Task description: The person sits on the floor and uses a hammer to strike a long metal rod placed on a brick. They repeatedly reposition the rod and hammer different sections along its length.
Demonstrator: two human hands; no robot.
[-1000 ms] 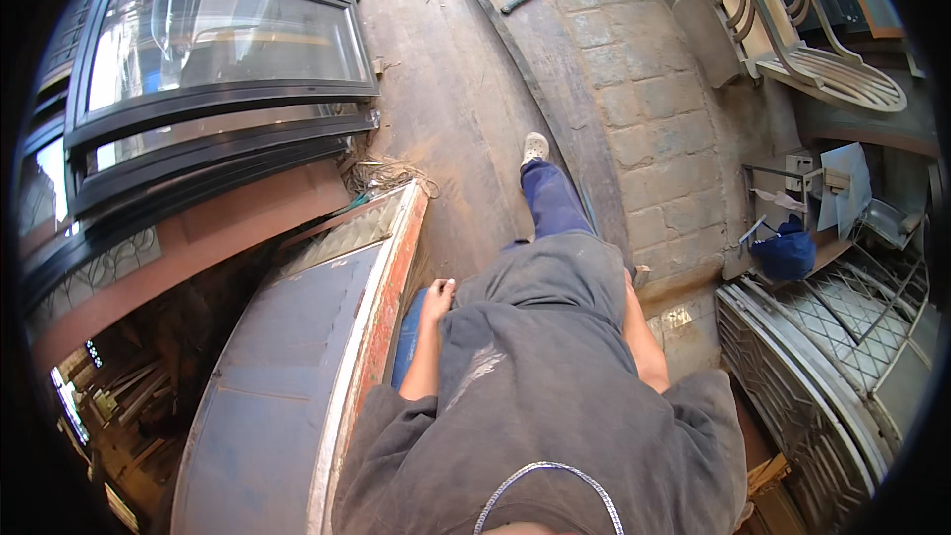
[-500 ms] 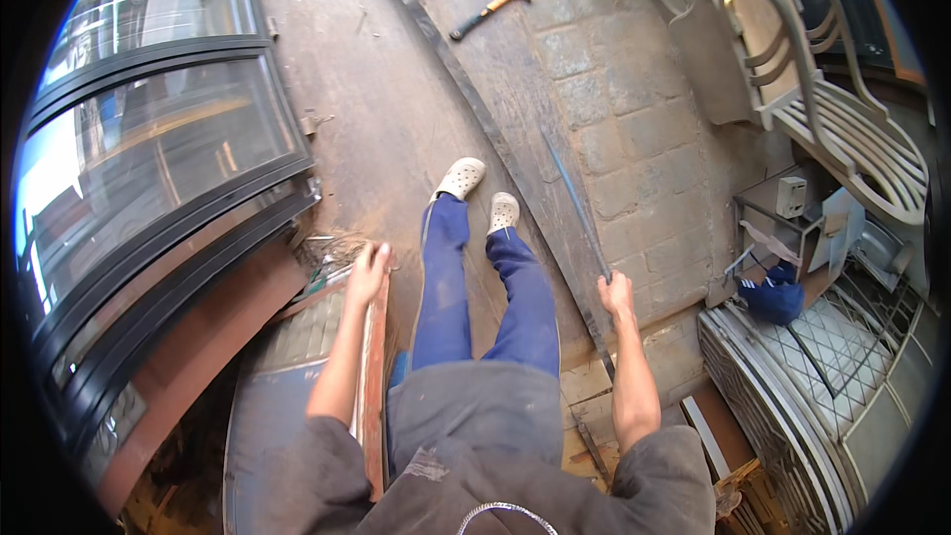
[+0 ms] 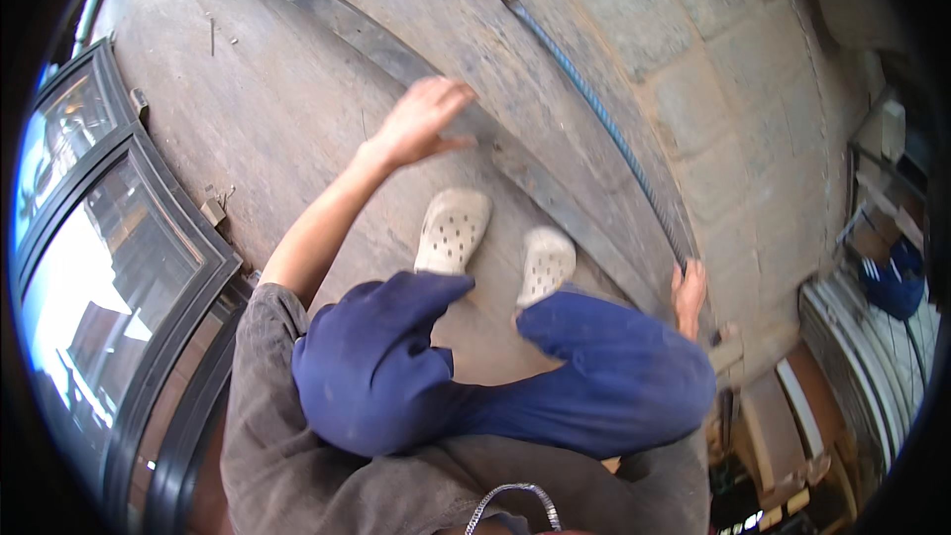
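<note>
Gripping a blue bar (image 3: 604, 119)
Right hand (image 3: 689, 293), fingers curled round its near end; left hand (image 3: 420, 125), fingers loosely parted, empty

no text, label, number or sign can be read.
</note>
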